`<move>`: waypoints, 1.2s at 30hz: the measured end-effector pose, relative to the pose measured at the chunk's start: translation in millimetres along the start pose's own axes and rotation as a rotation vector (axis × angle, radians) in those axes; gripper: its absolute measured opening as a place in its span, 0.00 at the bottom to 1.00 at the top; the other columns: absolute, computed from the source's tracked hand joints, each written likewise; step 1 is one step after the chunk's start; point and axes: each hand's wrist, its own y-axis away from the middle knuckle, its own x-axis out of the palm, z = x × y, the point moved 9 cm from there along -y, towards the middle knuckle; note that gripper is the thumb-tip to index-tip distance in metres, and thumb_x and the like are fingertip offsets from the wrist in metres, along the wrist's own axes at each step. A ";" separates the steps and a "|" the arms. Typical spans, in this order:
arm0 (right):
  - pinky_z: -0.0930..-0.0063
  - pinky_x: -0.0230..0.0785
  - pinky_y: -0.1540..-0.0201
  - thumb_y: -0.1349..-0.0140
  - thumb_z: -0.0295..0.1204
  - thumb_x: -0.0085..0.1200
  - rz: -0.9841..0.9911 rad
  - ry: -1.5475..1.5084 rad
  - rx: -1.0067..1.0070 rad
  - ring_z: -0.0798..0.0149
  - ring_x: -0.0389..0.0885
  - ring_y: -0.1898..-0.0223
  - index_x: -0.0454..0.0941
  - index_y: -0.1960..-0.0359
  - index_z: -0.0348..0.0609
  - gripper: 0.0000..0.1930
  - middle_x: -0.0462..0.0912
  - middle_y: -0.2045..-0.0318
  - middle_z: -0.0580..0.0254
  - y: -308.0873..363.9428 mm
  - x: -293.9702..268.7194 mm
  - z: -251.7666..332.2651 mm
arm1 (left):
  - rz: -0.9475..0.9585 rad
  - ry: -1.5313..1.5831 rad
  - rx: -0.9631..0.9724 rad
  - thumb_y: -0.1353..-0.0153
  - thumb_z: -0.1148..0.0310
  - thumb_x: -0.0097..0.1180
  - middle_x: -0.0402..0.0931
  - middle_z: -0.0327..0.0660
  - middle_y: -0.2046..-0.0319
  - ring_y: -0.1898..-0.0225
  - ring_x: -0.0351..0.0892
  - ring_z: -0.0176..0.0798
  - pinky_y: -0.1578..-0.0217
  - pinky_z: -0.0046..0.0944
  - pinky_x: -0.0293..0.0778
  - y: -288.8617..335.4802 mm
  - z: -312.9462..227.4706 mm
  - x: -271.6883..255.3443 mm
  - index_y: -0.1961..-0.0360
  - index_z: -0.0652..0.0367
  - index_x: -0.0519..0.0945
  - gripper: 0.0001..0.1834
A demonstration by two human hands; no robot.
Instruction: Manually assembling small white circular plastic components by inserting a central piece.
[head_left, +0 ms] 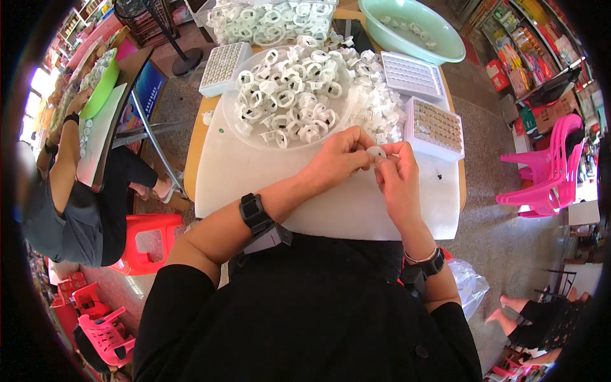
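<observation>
Between the fingertips of both hands is a small white round plastic part [375,152] with a dark spot on it. My left hand [340,159] pinches it from the left, and my right hand [399,175] pinches it from the right. Both are just above the white foam sheet [254,180] on the table. Beyond my left hand, a clear round tray [230,127] holds a heap of white ring-shaped plastic parts [289,92]. A pile of small white translucent pieces [375,111] lies past my fingers. The fingers partly cover the held part.
White trays with rows of small pieces stand at the right [436,130] and back left [224,69]. Behind are a white grid tray [412,73], a clear bin of white parts [273,25] and a green basin [417,32]. Another person [76,204] works at a table on the left.
</observation>
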 end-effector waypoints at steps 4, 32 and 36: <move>0.82 0.56 0.78 0.40 0.23 0.47 0.185 0.194 0.077 0.79 0.64 0.80 0.69 0.62 0.39 0.05 0.70 0.82 0.69 -8.1 -9.7 15.8 | 0.102 0.063 -0.115 0.38 0.68 0.53 0.73 0.33 0.76 0.78 0.68 0.23 0.79 0.24 0.64 9.9 1.4 5.9 0.60 0.60 0.74 0.09; 0.60 0.70 0.61 0.43 0.31 0.49 0.158 0.950 -0.540 0.50 0.80 0.67 0.81 0.66 0.43 0.10 0.83 0.70 0.53 -214.2 69.9 54.4 | 0.239 -0.102 0.014 0.37 0.71 0.50 0.73 0.36 0.75 0.78 0.70 0.27 0.77 0.29 0.66 3.3 7.1 21.2 0.61 0.64 0.75 0.07; 0.56 0.67 0.55 0.44 0.31 0.50 0.029 1.156 -0.637 0.51 0.80 0.61 0.81 0.66 0.45 0.09 0.83 0.67 0.54 -251.1 89.1 51.8 | 0.251 -0.128 0.016 0.36 0.70 0.50 0.74 0.37 0.75 0.78 0.70 0.28 0.75 0.30 0.68 3.5 5.1 25.7 0.61 0.65 0.74 0.08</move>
